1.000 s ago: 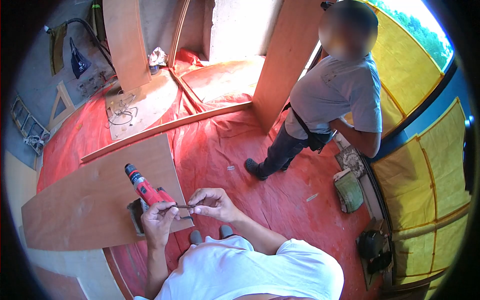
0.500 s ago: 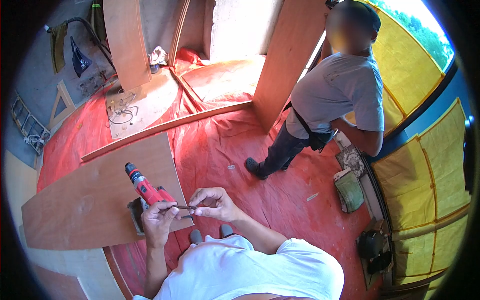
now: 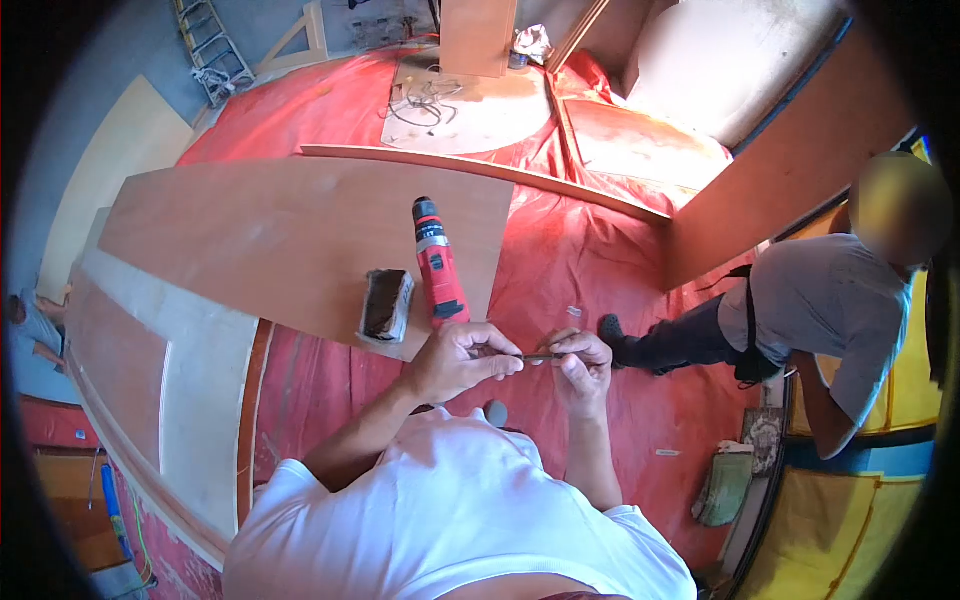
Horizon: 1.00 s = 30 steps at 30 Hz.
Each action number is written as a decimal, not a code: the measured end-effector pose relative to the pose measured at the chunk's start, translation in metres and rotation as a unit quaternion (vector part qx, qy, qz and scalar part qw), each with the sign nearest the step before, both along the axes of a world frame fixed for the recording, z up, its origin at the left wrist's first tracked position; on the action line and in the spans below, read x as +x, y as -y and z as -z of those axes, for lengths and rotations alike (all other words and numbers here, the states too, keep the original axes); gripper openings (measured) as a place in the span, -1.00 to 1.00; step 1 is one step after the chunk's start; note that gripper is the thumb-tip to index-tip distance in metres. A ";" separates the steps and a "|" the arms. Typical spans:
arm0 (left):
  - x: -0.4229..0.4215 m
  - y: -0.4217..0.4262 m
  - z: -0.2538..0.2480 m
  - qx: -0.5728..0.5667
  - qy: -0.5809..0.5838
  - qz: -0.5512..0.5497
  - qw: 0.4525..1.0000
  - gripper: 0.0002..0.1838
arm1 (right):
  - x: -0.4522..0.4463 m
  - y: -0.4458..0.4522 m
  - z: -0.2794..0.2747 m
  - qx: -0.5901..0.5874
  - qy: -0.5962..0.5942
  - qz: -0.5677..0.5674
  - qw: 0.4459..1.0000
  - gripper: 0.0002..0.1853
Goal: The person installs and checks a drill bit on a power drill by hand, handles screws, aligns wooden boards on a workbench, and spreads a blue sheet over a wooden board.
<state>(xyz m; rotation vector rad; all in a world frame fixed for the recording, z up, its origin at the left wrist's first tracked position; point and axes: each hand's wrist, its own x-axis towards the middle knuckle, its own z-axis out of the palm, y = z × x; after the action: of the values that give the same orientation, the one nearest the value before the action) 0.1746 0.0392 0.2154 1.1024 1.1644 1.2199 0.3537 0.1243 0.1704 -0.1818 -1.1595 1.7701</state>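
Note:
My left hand (image 3: 455,362) and my right hand (image 3: 583,372) are close together in front of my chest. Between their fingertips they pinch a thin dark bit (image 3: 540,357), each hand at one end; its exact tip shape is too small to make out. Just beyond my left hand is a red cordless drill (image 3: 442,270), its black chuck pointing away from me. The drill's grip is hidden, and I cannot tell what supports it. An open small box (image 3: 386,305) with dark contents rests on the near edge of a large plywood panel (image 3: 300,235).
A person (image 3: 820,310) stands at the right beside an upright board (image 3: 780,150). Red sheeting (image 3: 560,250) covers the floor, with a long wooden strip (image 3: 480,165) across it. Cables (image 3: 425,103) and a ladder (image 3: 212,45) are farther back. Another person (image 3: 38,330) shows at far left.
My view has turned left, so the scene has shifted right. Both hands still pinch the bit and have come lower against the drill. The person at right now leans beside the board.

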 end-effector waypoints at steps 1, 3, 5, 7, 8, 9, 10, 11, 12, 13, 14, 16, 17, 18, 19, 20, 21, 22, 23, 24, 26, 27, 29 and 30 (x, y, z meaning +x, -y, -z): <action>0.000 0.000 -0.001 0.001 -0.024 -0.002 1.000 -0.87 | -0.001 0.000 0.000 -0.003 0.009 -0.002 1.000 -0.79; 0.000 -0.001 0.001 -0.002 -0.029 -0.010 1.000 -0.87 | 0.001 -0.001 0.001 -0.005 0.030 0.002 1.000 -0.80; 0.000 0.000 0.004 -0.011 0.008 -0.024 1.000 -0.87 | -0.001 0.000 -0.002 0.016 0.035 0.000 0.999 -0.80; -0.001 0.000 0.002 -0.016 0.003 -0.032 0.999 -0.87 | -0.002 0.001 -0.005 0.030 0.040 -0.005 0.999 -0.81; -0.001 0.000 0.001 -0.019 0.001 -0.037 0.999 -0.87 | -0.003 0.001 -0.006 0.024 0.047 -0.004 0.999 -0.82; -0.001 -0.001 0.003 -0.022 -0.005 -0.039 0.999 -0.89 | -0.003 0.002 -0.006 0.018 0.054 -0.002 0.998 -0.83; -0.001 -0.001 0.003 -0.022 -0.005 -0.037 0.999 -0.89 | -0.002 0.003 -0.006 0.012 0.062 0.000 0.998 -0.83; 0.000 -0.001 0.003 -0.020 -0.006 -0.034 0.999 -0.89 | -0.002 0.004 -0.004 0.018 0.064 0.007 0.998 -0.84; 0.001 -0.002 0.004 -0.017 -0.007 -0.029 0.999 -0.89 | -0.003 0.004 -0.002 0.025 0.065 0.016 0.997 -0.84; 0.003 -0.001 0.000 -0.040 -0.016 -0.035 0.998 -0.86 | -0.003 0.003 -0.002 0.035 0.068 0.030 0.997 -0.85; 0.004 -0.001 -0.002 -0.039 -0.011 -0.026 0.999 -0.87 | -0.003 0.005 -0.005 0.018 0.062 0.023 0.998 -0.86; 0.005 -0.002 0.002 -0.041 -0.007 -0.016 0.999 -0.86 | 0.000 0.004 0.001 -0.010 0.065 0.002 0.998 -0.86; 0.007 -0.006 0.004 -0.038 0.001 -0.001 0.999 -0.86 | 0.004 0.002 -0.001 -0.014 0.065 0.009 0.998 -0.86; 0.007 -0.006 0.007 -0.041 0.004 0.003 0.999 -0.85 | 0.004 0.003 -0.003 -0.023 0.060 0.004 0.998 -0.86; 0.004 -0.003 0.009 -0.048 0.006 -0.002 0.999 -0.85 | 0.000 0.006 -0.003 -0.035 0.053 -0.009 0.998 -0.86; 0.003 0.000 0.008 -0.045 0.013 0.008 0.999 -0.85 | -0.002 0.009 -0.004 -0.030 0.052 -0.007 0.998 -0.86; 0.004 -0.001 0.006 -0.043 0.021 0.013 0.999 -0.84 | -0.002 0.009 -0.007 -0.025 0.051 -0.009 0.998 -0.86; 0.005 -0.002 0.003 -0.040 0.029 0.018 0.999 -0.84 | -0.002 0.008 -0.008 -0.020 0.051 -0.012 0.998 -0.86; 0.006 -0.001 0.000 -0.054 0.026 0.015 0.998 -0.83 | -0.004 0.007 -0.003 0.015 0.046 0.015 0.999 -0.86; 0.005 -0.001 -0.001 -0.049 0.022 0.016 0.998 -0.83 | -0.004 0.007 -0.003 0.019 0.039 0.007 0.999 -0.86; 0.004 -0.001 0.001 -0.037 0.016 0.023 0.999 -0.83 | -0.004 0.008 -0.004 -0.008 0.028 -0.009 1.000 -0.86; 0.004 -0.001 0.004 -0.028 0.020 0.020 0.999 -0.84 | -0.004 0.008 -0.003 -0.011 0.029 -0.012 0.999 -0.85; 0.003 -0.001 0.008 -0.025 0.013 0.015 0.999 -0.85 | -0.004 0.007 -0.001 -0.015 0.033 -0.012 0.999 -0.84; 0.003 0.000 0.009 -0.024 0.009 0.015 1.000 -0.85 | -0.004 0.007 -0.001 -0.009 0.036 -0.014 0.999 -0.83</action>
<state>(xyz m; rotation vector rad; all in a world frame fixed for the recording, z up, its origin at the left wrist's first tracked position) 0.1779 0.0394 0.2068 1.0672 1.1552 1.1708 0.3494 0.1175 0.1713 -0.2428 -1.2030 1.8115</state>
